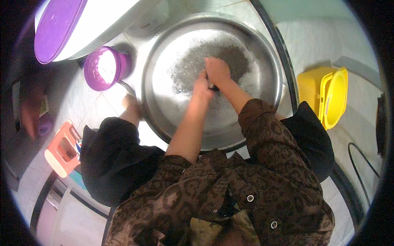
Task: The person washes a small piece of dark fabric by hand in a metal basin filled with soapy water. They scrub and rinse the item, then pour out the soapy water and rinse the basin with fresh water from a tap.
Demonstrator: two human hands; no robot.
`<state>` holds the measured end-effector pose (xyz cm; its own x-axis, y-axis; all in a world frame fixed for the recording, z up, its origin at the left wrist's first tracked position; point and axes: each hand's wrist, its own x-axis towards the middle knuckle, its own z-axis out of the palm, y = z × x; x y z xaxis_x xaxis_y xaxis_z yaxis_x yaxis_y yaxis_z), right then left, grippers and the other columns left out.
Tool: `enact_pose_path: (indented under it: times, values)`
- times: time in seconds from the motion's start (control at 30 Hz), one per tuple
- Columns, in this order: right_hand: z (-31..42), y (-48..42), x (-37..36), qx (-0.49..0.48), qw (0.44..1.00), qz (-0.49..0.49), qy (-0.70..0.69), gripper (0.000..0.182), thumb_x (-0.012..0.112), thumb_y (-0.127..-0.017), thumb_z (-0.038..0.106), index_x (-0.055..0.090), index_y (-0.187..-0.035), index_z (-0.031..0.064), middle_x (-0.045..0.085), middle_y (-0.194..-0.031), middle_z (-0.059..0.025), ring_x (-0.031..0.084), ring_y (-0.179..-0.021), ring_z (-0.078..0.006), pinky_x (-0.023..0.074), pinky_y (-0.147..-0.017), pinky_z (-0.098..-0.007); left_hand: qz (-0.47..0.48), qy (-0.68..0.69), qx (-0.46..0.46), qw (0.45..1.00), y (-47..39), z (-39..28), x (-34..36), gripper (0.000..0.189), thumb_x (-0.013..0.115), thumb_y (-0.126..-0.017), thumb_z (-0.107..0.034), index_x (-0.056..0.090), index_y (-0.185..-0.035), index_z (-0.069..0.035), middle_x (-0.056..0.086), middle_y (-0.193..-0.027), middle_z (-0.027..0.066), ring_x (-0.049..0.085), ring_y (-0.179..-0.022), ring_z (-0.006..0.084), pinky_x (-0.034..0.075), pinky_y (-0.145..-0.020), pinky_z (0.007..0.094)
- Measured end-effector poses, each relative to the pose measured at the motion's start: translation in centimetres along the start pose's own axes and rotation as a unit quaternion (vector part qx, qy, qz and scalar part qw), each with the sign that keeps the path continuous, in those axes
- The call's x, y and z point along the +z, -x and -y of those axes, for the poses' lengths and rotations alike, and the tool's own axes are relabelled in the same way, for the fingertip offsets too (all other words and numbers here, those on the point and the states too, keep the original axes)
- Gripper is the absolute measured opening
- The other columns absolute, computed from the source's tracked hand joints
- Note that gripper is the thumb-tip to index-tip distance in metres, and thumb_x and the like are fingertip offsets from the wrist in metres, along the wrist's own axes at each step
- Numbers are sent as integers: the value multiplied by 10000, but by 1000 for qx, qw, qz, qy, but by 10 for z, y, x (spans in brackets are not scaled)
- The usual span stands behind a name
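Note:
A wide round metal basin (212,129) stands on the floor between my legs, with white foam and murky water inside. Over its middle, my left hand (203,83) and my right hand (219,71) are pressed close together, fingers curled in. A small dark wet item (214,88) shows between them, below the right wrist; its kind cannot be made out. Blur hides the fingertips. Dark, foam-free water (235,57) lies just beyond the right hand.
A purple bucket (120,66) stands left of the basin, near a large white container with a purple lid (58,30). An orange plastic holder (63,150) sits by my left knee. At right are a yellow plastic container (334,98), a dark floor strip (281,52) and a thin black hose or cord (354,163).

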<state>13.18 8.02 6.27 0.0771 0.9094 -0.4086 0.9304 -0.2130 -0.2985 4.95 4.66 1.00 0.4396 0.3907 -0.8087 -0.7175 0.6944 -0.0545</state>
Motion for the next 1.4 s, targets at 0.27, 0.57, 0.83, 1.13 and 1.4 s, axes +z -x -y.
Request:
enact_pose_path:
  times: [0.27,0.57,0.83,1.13,1.4]
  values:
    - [-68,-17,22,214,948,-199,-130,401,506,-780,108,574,-1169,43,615,-1043,-258,586,-979,-416,463,-883,-457,-94,-130,87,983,-2,-32,-19,347,444,-960,-313,480,-1212,-76,570,-1113,117,570,-950,268,462,-793,464]
    - [59,77,-33,-68,967,-68,-234,310,591,-838,308,574,-718,23,606,-773,-132,598,-752,-315,459,-672,-409,-8,-55,-34,998,15,-42,-24,533,489,-904,-478,479,-1238,-63,551,-1195,122,527,-1073,283,418,-938,444]
    - [18,8,2,-11,1000,-2,18,252,510,-891,260,566,-826,23,607,-767,-137,611,-780,-349,486,-692,-440,112,-412,309,850,-8,2,-33,361,409,-975,-344,552,-1080,-29,612,-1057,123,609,-907,283,513,-788,415]
    - [-91,-29,29,105,924,-302,-208,319,488,-914,288,602,-1019,9,624,-1061,-202,609,-905,-400,476,-839,-489,-112,-177,160,965,13,-38,-2,296,518,-926,-354,563,-1031,-81,613,-953,79,611,-851,248,504,-766,446]
    - [-34,41,45,-79,974,-146,-155,213,535,-814,204,639,-940,68,643,-894,-169,605,-849,-382,475,-773,-473,-156,-112,3,982,6,-20,-28,433,403,-948,-361,454,-1265,-70,499,-1274,146,475,-1158,376,349,-887,669]
